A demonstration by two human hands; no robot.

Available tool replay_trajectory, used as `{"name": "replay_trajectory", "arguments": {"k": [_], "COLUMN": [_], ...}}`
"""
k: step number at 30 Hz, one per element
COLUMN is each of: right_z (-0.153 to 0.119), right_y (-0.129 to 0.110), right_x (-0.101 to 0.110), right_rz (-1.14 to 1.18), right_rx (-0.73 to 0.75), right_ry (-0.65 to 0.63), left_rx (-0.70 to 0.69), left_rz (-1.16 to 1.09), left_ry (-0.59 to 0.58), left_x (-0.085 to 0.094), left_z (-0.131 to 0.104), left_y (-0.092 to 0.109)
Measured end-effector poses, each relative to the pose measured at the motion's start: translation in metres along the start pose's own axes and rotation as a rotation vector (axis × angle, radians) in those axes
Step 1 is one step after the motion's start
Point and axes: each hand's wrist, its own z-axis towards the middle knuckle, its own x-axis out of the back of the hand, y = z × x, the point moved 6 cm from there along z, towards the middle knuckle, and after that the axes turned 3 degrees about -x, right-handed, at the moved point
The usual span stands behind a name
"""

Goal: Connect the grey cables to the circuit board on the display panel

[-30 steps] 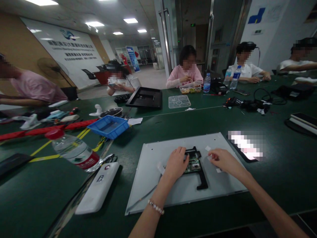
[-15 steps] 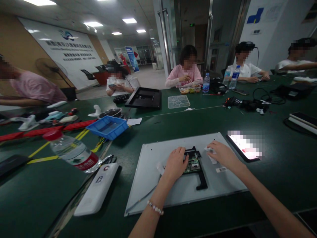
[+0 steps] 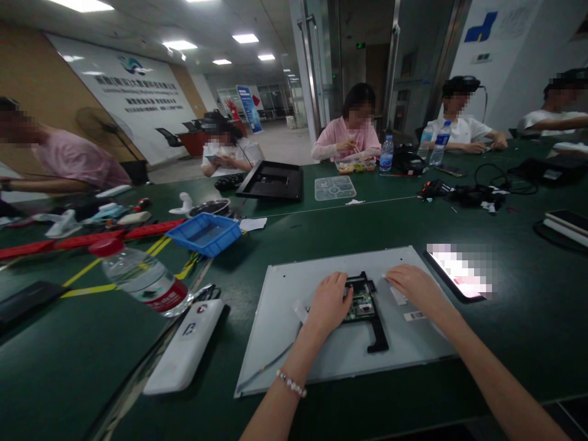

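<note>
Head camera: a flat pale panel [image 3: 280, 331] is seen lying on the green surface [image 3: 331, 229], directly before the person; a circuit board [image 3: 366, 304] edged by a black bracket [image 3: 378, 337] is set on the middle of the panel. The left hand [image 3: 328, 303] is laid over the left part of the board and bracket, its fingers bent and the thumb spread from the forefinger; whether anything is gripped there cannot be made out. The right hand [image 3: 416, 291] is held low over the right part of the panel, its fingers bunched and pointed towards the board; a small whitish bit is glimpsed at the tips, but whether it is pinched cannot be judged. A white label [image 3: 414, 316] is seen just below that hand; a thin cable [image 3: 275, 362] is stretched across the panel's lower left. A beaded bracelet [image 3: 291, 384] is worn on the left wrist; a phone [image 3: 459, 275], its screen blurred, is placed just beside the panel's right edge; a white power bank [image 3: 186, 349] is laid to the left, near a tilted red-capped bottle [image 3: 144, 278].
</note>
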Motion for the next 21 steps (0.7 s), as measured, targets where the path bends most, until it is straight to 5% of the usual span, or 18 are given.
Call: {"name": "replay_trajectory", "arguments": {"k": [12, 21], "right_z": [-0.007, 0.0], "right_y": [0.017, 0.007], "right_x": [0.0, -0.007], "right_rz": [0.196, 0.095], "right_rx": [-0.146, -0.073], "right_ry": [0.015, -0.029], "left_rx": [0.012, 0.017], "left_rz": [0.003, -0.007], "left_ry": [-0.012, -0.024], "left_x": [0.0, 0.0], "left_z": [0.001, 0.001], "left_y": [0.0, 0.0]}}
